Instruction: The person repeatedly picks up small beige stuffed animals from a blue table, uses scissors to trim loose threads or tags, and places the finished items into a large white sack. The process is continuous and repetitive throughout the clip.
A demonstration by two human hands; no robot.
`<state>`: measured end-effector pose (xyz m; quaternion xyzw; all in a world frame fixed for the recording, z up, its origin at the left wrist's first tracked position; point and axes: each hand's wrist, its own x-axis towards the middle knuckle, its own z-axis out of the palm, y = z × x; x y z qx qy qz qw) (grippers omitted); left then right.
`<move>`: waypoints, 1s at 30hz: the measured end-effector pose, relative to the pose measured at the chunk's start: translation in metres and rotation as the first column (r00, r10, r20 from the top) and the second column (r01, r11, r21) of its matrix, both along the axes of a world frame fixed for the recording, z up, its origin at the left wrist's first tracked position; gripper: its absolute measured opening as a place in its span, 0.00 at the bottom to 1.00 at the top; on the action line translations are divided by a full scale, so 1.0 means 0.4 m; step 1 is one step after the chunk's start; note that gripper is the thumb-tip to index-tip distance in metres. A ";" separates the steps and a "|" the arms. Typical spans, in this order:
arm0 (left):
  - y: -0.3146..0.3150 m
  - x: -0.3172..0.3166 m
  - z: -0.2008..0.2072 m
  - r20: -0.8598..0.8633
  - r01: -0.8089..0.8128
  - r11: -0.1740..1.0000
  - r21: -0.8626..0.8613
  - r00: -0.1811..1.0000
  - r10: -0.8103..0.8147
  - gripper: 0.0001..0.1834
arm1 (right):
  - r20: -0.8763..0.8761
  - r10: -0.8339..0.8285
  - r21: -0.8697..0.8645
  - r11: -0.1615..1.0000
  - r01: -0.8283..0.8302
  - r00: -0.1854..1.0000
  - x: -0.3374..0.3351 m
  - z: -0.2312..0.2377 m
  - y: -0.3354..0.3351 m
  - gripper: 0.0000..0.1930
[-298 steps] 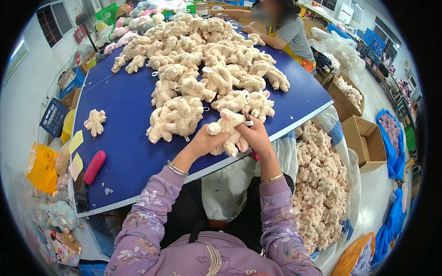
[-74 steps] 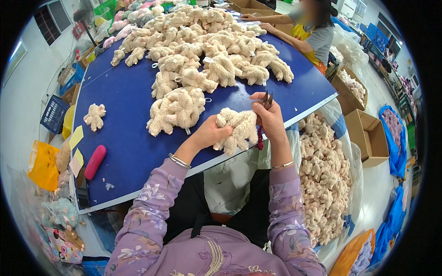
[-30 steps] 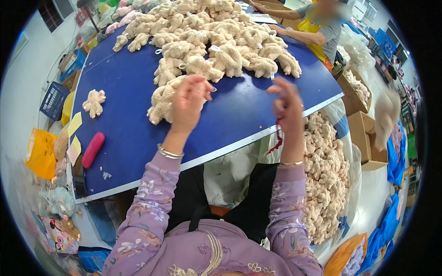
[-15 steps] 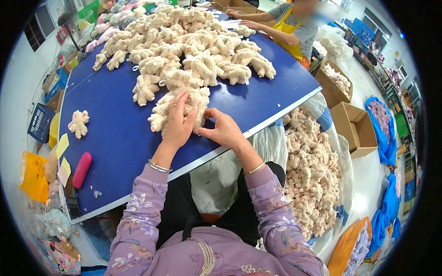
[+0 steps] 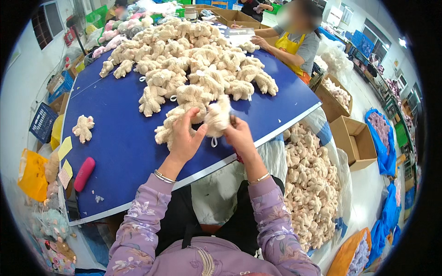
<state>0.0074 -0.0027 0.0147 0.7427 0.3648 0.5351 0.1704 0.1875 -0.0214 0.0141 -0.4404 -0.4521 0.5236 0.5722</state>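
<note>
A small cream plush toy (image 5: 218,118) with a white loop hanging below it is held up off the table, with my right hand (image 5: 240,135) closed on its right side. My left hand (image 5: 185,141) is just left of that toy, fingers apart and thumb pointing toward it. Whether the left fingertips touch anything is hard to make out. Beside them, another cream plush toy (image 5: 166,129) lies on the blue table (image 5: 124,161). A heap of such plush toys (image 5: 184,50) spreads beyond both hands, several with white loops showing.
A lone plush toy (image 5: 83,129) and a pink oblong case (image 5: 84,175) lie at the table's left. Right of me stand a large bag of cream plush pieces (image 5: 313,188) and a cardboard box (image 5: 353,140). A person in a yellow apron (image 5: 292,43) works at the far right edge.
My right hand has lifted a plush toy from the near end of the heap and shifted slightly right. My left hand has come away from the toys. The view has tilted up slightly.
</note>
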 end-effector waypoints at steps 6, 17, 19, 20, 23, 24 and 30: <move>-0.007 0.012 -0.009 0.393 0.357 0.892 -0.278 0.889 -0.234 0.24 | -0.339 0.263 0.067 0.965 -0.255 0.904 0.056 -0.018 -0.016 0.08; -0.005 0.021 -0.017 0.786 0.732 0.524 -0.435 0.592 -0.176 0.23 | 0.007 0.307 -0.067 0.950 -0.306 0.952 0.033 -0.030 -0.023 0.09; 0.007 0.010 -0.030 0.780 0.707 0.558 -0.434 0.605 -0.159 0.24 | 0.112 0.142 0.005 0.990 -0.144 0.983 0.012 -0.019 -0.026 0.07; 0.008 0.006 -0.038 0.777 0.695 0.573 -0.434 0.611 -0.152 0.24 | -0.021 0.162 -0.112 0.980 -0.163 0.987 0.019 -0.014 -0.024 0.06; -0.001 0.020 -0.014 0.813 0.642 0.654 -0.402 0.579 -0.069 0.24 | -0.059 0.081 -0.090 0.992 -0.086 0.995 0.049 -0.018 -0.010 0.09; 0.002 0.017 -0.014 0.787 0.612 0.668 -0.422 0.613 -0.064 0.25 | -0.080 0.104 -0.079 0.991 -0.111 0.991 0.050 0.009 -0.018 0.12; -0.001 0.022 -0.020 0.658 0.478 0.767 -0.429 0.747 -0.098 0.23 | 0.105 0.036 0.030 0.999 -0.039 0.994 0.046 0.007 -0.032 0.12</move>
